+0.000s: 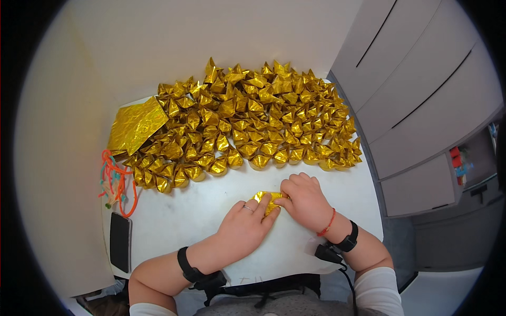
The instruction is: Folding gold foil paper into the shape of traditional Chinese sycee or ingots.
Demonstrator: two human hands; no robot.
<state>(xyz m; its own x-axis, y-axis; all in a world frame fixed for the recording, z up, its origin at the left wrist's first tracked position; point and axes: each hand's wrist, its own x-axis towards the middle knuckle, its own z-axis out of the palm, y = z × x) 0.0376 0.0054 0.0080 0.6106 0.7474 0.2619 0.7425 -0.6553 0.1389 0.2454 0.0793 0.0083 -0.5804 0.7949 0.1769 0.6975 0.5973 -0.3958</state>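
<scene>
Head view: both hands press a gold foil piece (pixel 267 202) flat on the table (pixel 200 210). Left hand (pixel 243 226) pins its near-left edge with fingers laid flat; right hand (pixel 305 203) curls over its right end, fingertips on the foil. Foil sits between the two hands, mostly covered. Judgement: keep the left fingers anchoring and run the crease firmly outward. Pile (pixel 253 121) of folded pieces lies beyond the grip; sheet stack (pixel 136 125) far-left.

Shiny gold foil covers the folded paper pieces (pixel 253 126), the flat sheets (pixel 136 124) and the half-folded piece (pixel 268 200). The table (pixel 184 221) is white; the cords (pixel 118 184) orange-red, the phone (pixel 120 241) black.
</scene>
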